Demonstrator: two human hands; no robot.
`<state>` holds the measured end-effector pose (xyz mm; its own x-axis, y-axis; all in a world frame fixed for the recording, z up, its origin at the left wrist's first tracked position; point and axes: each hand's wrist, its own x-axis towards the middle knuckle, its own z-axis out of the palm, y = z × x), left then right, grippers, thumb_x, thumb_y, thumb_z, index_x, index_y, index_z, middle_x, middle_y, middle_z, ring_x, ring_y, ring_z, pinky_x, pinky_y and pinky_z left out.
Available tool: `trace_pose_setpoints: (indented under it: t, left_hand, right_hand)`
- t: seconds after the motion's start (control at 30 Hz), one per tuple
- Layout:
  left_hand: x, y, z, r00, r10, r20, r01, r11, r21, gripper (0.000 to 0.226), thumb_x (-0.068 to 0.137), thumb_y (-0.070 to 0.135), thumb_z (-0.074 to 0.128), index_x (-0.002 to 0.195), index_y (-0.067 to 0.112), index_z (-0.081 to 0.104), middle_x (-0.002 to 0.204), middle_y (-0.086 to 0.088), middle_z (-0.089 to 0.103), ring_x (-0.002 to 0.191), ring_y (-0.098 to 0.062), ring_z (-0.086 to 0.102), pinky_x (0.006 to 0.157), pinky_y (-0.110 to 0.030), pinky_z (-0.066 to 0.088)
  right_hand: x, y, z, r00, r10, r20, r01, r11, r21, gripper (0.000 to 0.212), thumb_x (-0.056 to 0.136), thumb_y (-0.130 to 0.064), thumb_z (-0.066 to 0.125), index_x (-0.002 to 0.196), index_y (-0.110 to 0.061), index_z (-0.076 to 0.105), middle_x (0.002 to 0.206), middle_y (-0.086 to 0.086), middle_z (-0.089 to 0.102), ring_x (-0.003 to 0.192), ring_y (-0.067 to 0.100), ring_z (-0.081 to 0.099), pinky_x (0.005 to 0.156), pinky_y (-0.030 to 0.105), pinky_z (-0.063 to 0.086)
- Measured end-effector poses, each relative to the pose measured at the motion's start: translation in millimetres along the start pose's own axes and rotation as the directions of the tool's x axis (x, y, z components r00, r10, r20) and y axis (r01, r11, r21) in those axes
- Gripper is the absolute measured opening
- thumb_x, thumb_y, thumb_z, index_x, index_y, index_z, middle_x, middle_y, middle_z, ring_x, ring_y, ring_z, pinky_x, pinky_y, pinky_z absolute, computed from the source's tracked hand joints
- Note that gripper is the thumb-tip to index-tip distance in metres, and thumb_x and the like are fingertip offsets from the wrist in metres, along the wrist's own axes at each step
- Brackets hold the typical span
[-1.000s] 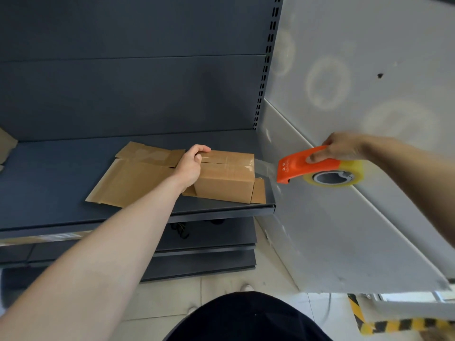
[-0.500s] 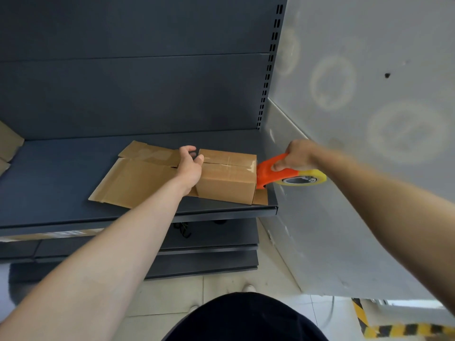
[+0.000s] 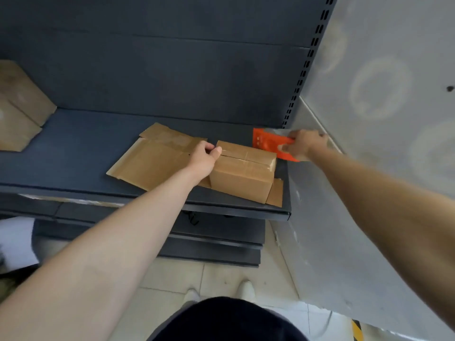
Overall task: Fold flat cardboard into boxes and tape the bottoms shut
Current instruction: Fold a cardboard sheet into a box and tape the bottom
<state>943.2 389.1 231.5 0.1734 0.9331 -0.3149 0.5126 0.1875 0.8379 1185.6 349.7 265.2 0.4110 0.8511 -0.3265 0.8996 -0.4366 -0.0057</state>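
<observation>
Since the dispenser was low against the box's right end half a second ago, my right hand (image 3: 305, 146) has carried the orange tape dispenser (image 3: 267, 143) up and back. It is now behind the box's far right corner, near the shelf's back right corner, with its flat orange face turned toward me. The yellow roll I saw before is hidden behind my fingers, which are curled round the handle. My left hand (image 3: 203, 159) has stayed at the cardboard box (image 3: 242, 179), arm stretched out, fingers and thumb curled on its top left edge. The box sits by the front right corner of the shelf (image 3: 73, 146), partly on flat cardboard (image 3: 150, 166). Its long axis runs left to right along the front edge, and the taped seam on top follows it.
</observation>
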Motion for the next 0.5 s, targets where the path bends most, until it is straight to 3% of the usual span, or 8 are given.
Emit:
trace_pose_setpoints:
  t: [0.13, 0.23, 0.3, 0.37, 0.4, 0.5]
  left_hand:
    - [3.0, 2.4, -5.0, 1.0, -0.019, 0.004, 0.019, 0.999, 0.033, 0.033, 0.097, 0.031, 0.052, 0.122, 0.009, 0.053, 0.131, -0.007, 0.051, 0.118, -0.02, 0.048, 0.094, -0.028, 0.038]
    - [3.8, 0.7, -5.9, 1.0, -0.023, 0.002, 0.023, 0.999, 0.023, 0.034, 0.096, 0.03, 0.054, 0.122, 0.007, 0.056, 0.126, -0.005, 0.054, 0.114, -0.018, 0.05, 0.091, -0.026, 0.037]
    - [3.6, 1.6, -6.1, 1.0, -0.022, -0.012, 0.022, 0.999, 0.023, 0.032, 0.096, 0.029, 0.054, 0.118, 0.006, 0.058, 0.117, -0.003, 0.056, 0.106, -0.016, 0.05, 0.089, -0.025, 0.036]
    - [4.5, 2.0, -6.9, 1.0, -0.02, -0.015, 0.021, 0.998, 0.053, 0.026, 0.097, 0.03, 0.053, 0.108, 0.008, 0.061, 0.105, -0.002, 0.056, 0.098, -0.015, 0.05, 0.085, -0.026, 0.036]
    - [6.3, 1.7, -6.4, 1.0, -0.019, -0.011, 0.02, 0.996, 0.081, 0.023, 0.097, 0.03, 0.052, 0.101, 0.01, 0.06, 0.102, -0.001, 0.055, 0.095, -0.016, 0.05, 0.084, -0.027, 0.036]
    - [9.6, 1.9, -2.9, 1.0, -0.014, -0.013, 0.016, 0.985, 0.172, 0.027, 0.099, 0.031, 0.047, 0.092, 0.009, 0.059, 0.095, -0.004, 0.055, 0.089, -0.019, 0.05, 0.08, -0.029, 0.037]
  right_hand:
    - [15.8, -21.6, 23.5, 1.0, 0.02, 0.018, -0.022, 0.994, 0.11, 0.05, 0.091, -0.05, 0.053, 0.133, -0.021, 0.053, 0.135, 0.013, 0.053, 0.136, 0.032, 0.032, 0.111, 0.046, 0.02]
    - [19.2, -27.7, 31.6, 0.998, -0.032, 0.058, 0.02, 0.981, 0.195, 0.045, 0.095, -0.029, 0.053, 0.136, -0.012, 0.05, 0.131, 0.016, 0.055, 0.128, 0.035, 0.043, 0.112, 0.046, 0.027]
    - [16.6, -27.2, 27.3, 0.999, -0.054, 0.0, 0.051, 0.942, 0.332, 0.036, 0.096, -0.022, 0.048, 0.129, -0.012, 0.057, 0.127, 0.016, 0.058, 0.119, 0.034, 0.052, 0.104, 0.043, 0.04]
    - [8.7, -26.1, 19.0, 0.993, 0.044, -0.108, 0.021, 0.842, 0.538, 0.026, 0.093, -0.025, 0.052, 0.107, -0.009, 0.067, 0.106, 0.016, 0.065, 0.096, 0.032, 0.06, 0.083, 0.037, 0.049]
    - [1.1, -27.3, 14.4, 0.983, 0.124, -0.138, -0.011, 0.781, 0.625, 0.027, 0.091, -0.029, 0.056, 0.097, -0.005, 0.066, 0.096, 0.015, 0.063, 0.088, 0.031, 0.06, 0.074, 0.035, 0.047]
    - [-26.4, -38.9, 14.1, 0.979, 0.202, -0.04, -0.116, 0.702, 0.703, 0.039, 0.09, -0.047, 0.057, 0.095, -0.008, 0.058, 0.089, 0.009, 0.059, 0.087, 0.029, 0.062, 0.07, 0.034, 0.048]
